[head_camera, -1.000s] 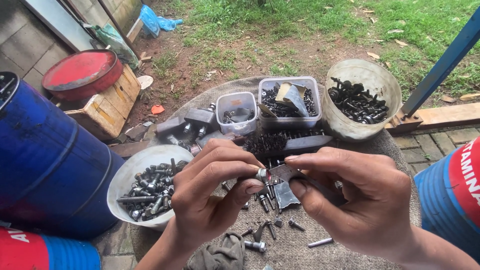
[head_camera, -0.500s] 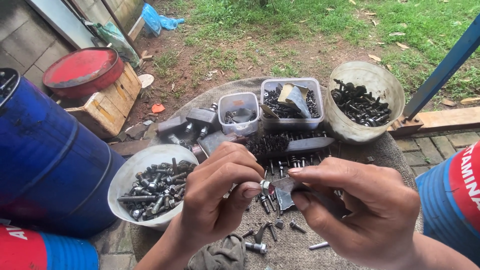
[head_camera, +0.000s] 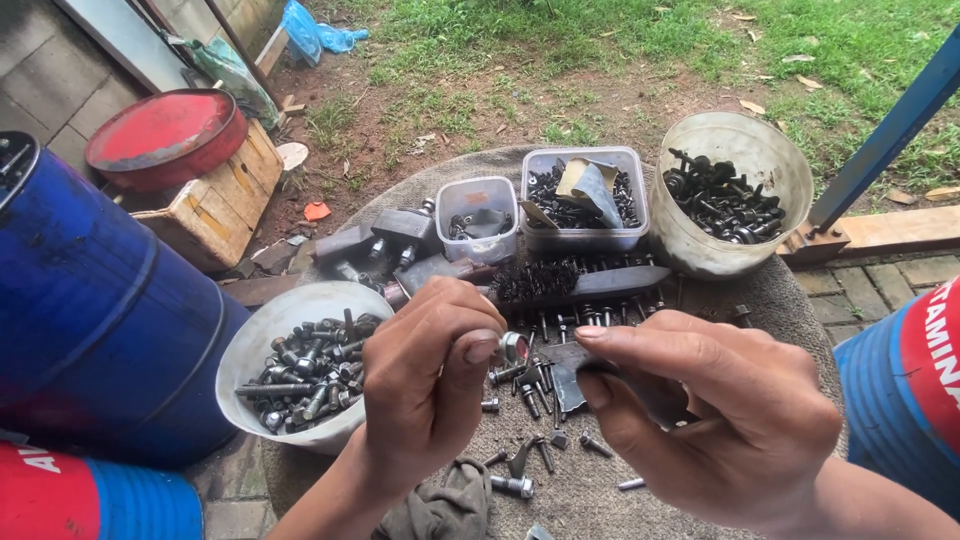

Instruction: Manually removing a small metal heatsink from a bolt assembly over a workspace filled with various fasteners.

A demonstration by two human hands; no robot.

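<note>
My left hand (head_camera: 432,375) pinches a small metal bolt (head_camera: 513,347) between thumb and fingers, just above the round cloth-covered table (head_camera: 760,290). My right hand (head_camera: 715,420) grips a folded dark piece of sandpaper (head_camera: 566,372), its edge close to the bolt. Below both hands, several loose bolts (head_camera: 530,395) lie scattered on the cloth. A wire brush (head_camera: 575,282) lies just beyond my fingers.
A white bowl of bolts (head_camera: 300,375) sits at the left. At the back stand a small clear tub (head_camera: 478,218), a larger clear tub of screws (head_camera: 585,198) and a round bucket of dark bolts (head_camera: 725,195). Blue drums (head_camera: 90,310) flank the table. A rag (head_camera: 440,510) lies near me.
Both hands have dropped slightly toward me and drawn closer together, the bolt and sandpaper staying in my fingers. Everything on the table is where it was.
</note>
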